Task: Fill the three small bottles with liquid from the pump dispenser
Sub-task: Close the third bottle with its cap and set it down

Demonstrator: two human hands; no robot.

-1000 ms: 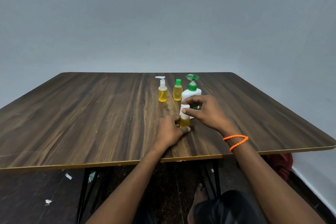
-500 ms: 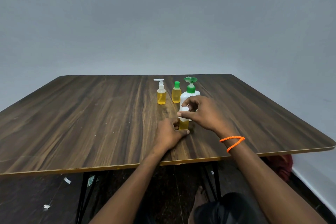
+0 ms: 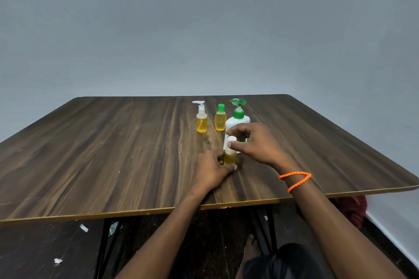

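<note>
A small bottle (image 3: pixel 230 157) with yellow liquid stands upright on the wooden table (image 3: pixel 113 154). My left hand (image 3: pixel 213 170) grips its lower part. My right hand (image 3: pixel 256 142) pinches its white cap (image 3: pixel 231 140) from above. Right behind it stands the white pump dispenser (image 3: pixel 238 122) with a green pump head. Further left are a small bottle with a green cap (image 3: pixel 220 120) and a small bottle with a white pump top (image 3: pixel 201 120), both holding yellow liquid.
The table's front edge (image 3: pixel 158 210) runs close to my forearms. Under the table are black legs (image 3: pixel 102 244), a dark floor with paper scraps (image 3: pixel 84 227), and a red object (image 3: pixel 351 210) at the right.
My right hand has shifted slightly on the white cap, which now shows between the fingers; the left hand keeps hold of the bottle. The view has tilted a little upward.
</note>
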